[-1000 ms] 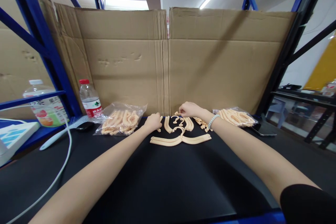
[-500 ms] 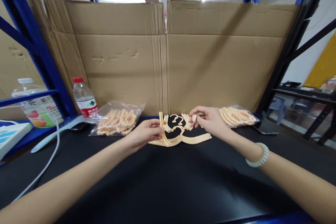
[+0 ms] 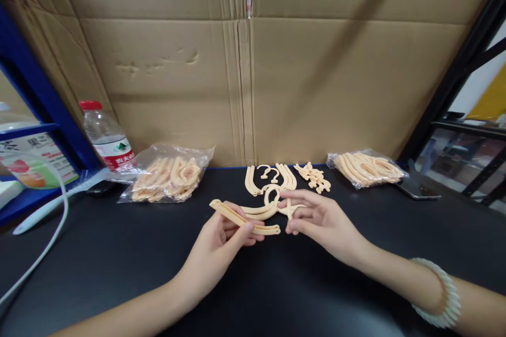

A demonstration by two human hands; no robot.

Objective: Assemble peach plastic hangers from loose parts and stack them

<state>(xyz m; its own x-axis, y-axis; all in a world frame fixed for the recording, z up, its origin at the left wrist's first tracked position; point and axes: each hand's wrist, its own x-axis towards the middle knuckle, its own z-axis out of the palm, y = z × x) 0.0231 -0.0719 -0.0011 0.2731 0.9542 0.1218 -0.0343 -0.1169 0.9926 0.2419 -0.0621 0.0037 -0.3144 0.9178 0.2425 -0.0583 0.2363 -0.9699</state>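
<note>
Between the thumb and fingers of my left hand [image 3: 223,239] is a long, curved beige plastic arm [image 3: 233,216], tilted down to the right. My right hand [image 3: 324,221] pinches a short beige piece [image 3: 289,208] upright, just right of the arm's end and apart from it. Behind both hands lie joined curved pieces with a ring-like hook [image 3: 271,196], partly hidden by my fingers. Farther back are loose curved arms [image 3: 286,176], more arms [image 3: 251,181], two small hooks [image 3: 273,175] and a pile of small connectors [image 3: 314,176].
A clear bag of beige parts [image 3: 166,179] lies at the left, another bag [image 3: 366,168] at the right beside a phone [image 3: 419,187]. A red-capped bottle [image 3: 106,137], white cable [image 3: 63,205] and light blue handle [image 3: 51,208] are at left. Cardboard [image 3: 177,73] stands behind.
Both hands have come nearer and lower in the view, and the arm in my left hand has turned from upright to slanting. The camera has tilted down, and the connector pile shows.
</note>
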